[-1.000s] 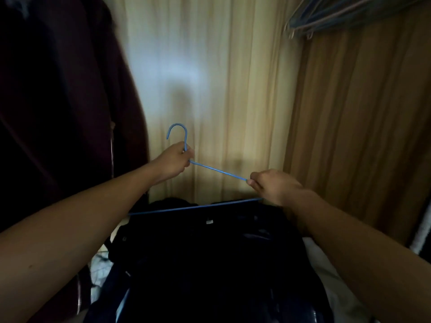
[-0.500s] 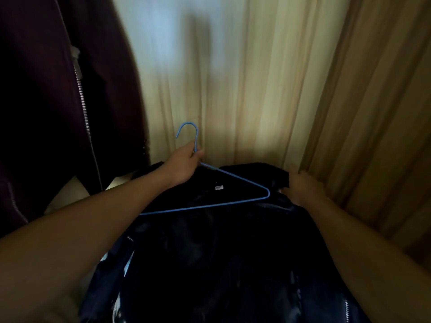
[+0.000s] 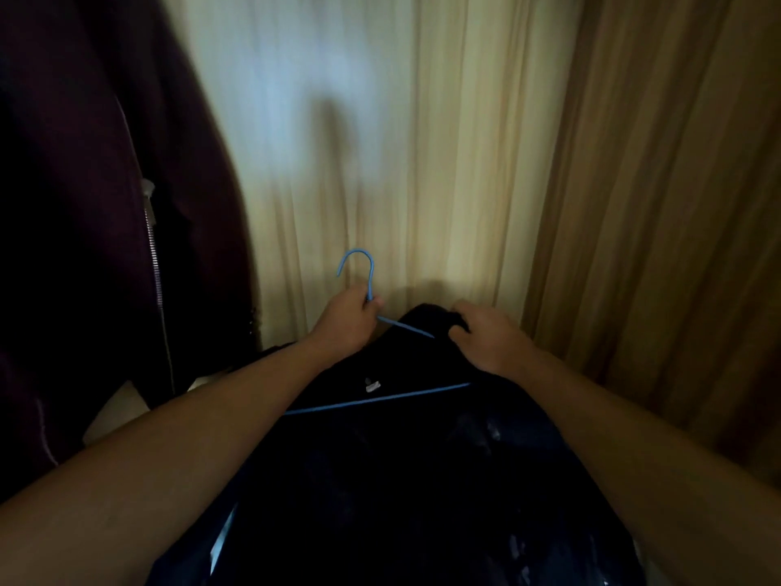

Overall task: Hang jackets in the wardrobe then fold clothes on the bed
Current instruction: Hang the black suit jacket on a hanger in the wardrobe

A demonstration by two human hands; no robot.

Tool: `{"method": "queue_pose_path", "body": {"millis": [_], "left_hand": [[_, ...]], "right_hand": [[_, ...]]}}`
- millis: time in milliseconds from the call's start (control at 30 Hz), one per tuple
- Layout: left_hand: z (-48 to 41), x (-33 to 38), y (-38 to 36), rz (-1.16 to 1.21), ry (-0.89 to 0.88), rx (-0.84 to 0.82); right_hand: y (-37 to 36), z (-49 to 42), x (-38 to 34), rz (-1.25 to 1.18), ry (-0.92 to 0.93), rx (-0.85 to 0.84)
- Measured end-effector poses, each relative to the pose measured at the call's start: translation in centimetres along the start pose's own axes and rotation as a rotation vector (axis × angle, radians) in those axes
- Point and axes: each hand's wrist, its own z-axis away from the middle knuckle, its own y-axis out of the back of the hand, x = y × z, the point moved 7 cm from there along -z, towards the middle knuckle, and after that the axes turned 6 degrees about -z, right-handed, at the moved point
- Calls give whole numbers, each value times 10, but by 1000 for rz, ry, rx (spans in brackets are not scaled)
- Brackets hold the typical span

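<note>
Change since half a second earlier: the right hand (image 3: 486, 337) had moved inward from the jacket's (image 3: 401, 480) right edge to its upper edge. The hanger's (image 3: 376, 399) right corner, then lying exposed on top of the cloth, was now covered by it. The left hand (image 3: 350, 319) kept its place.

Hands: the left hand gripped the hanger's neck just below the hook, fingers curled round the wire. The right hand's fingers were curled into a bunched fold of the jacket near where the sloping wire disappeared.

Materials and shapes: the hanger was thin blue wire, triangular, with a rounded hook pointing up. Its long lower bar lay across the jacket. The jacket was black, limp and creased, with faint glossy patches lower down and a small white label (image 3: 372, 386) between the hanger's two wires.

Location of the task item: the jacket lay spread in front of the person, between both forearms, its upper edge lifted by the right hand.

Room: a dark maroon garment (image 3: 84, 205) with a metal zipper (image 3: 153, 255) hung at the left. A cream pleated curtain (image 3: 380, 141) stood behind, and a tan curtain (image 3: 655, 205) at the right. A pale surface (image 3: 122, 412) showed at lower left; what it was could not be told. The light was dim.
</note>
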Motion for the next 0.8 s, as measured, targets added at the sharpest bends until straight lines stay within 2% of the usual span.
{"method": "queue_pose_path", "body": {"millis": [133,267,400,467,533,633,700,767,800], "left_hand": [[-6,16,33,-102,-62,45],[-7,21,68,-105,-73,115],[-3,32,53,-54,-98,33],[3,35,29,0,-99,-41],[9,31,9,52,-80,-83],[18,20,-5,198,-92,-120],[21,13,-6,248,-105,-115],[22,6,-6,283,-117,-108],[23,3,-8,299,-116,-117]], "right_hand": [[31,3,5,287,-123,-42],[64,7,-9,477,-219,4],[70,3,-48,308,-145,83],[60,2,-71,196,-64,51],[41,8,-84,160,-46,-128],[10,27,-78,-15,-179,-497],[2,25,-69,-47,-167,-469],[-3,16,-64,14,-71,-298],[-10,14,-62,19,-46,-268]]}}
